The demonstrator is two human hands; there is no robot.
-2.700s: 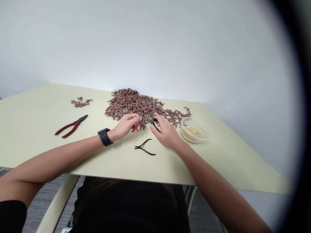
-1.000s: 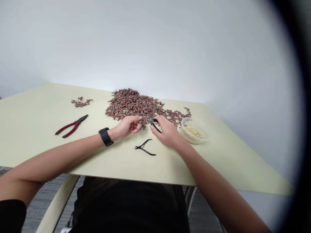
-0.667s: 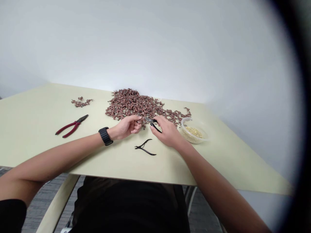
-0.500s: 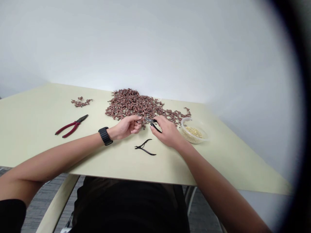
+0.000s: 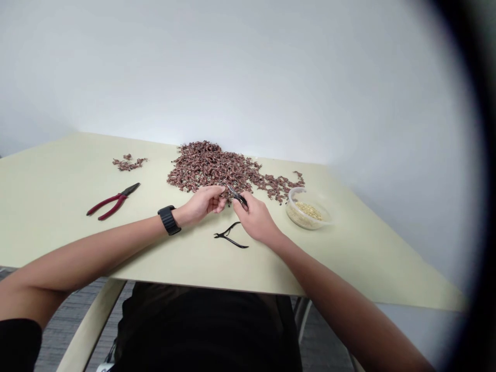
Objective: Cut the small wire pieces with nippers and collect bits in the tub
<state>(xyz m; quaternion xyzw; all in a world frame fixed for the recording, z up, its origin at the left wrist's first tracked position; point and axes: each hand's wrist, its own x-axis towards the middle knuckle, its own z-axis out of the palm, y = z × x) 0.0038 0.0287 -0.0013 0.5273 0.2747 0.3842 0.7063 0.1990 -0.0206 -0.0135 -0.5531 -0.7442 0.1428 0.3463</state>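
Holding black-handled nippers (image 5: 237, 197) in right fingers (image 5: 249, 199), any lettering too small

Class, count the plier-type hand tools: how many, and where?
3: red-handled pliers on the table at left, black nippers on it near centre, and black-handled pliers in the right hand.

Soft, even light; wall (image 5: 240, 77) brightest low centre; right edge dark, blurred.

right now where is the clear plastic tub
In the head view, the clear plastic tub sits right of the right hand, beside the thin end of the brown pile.
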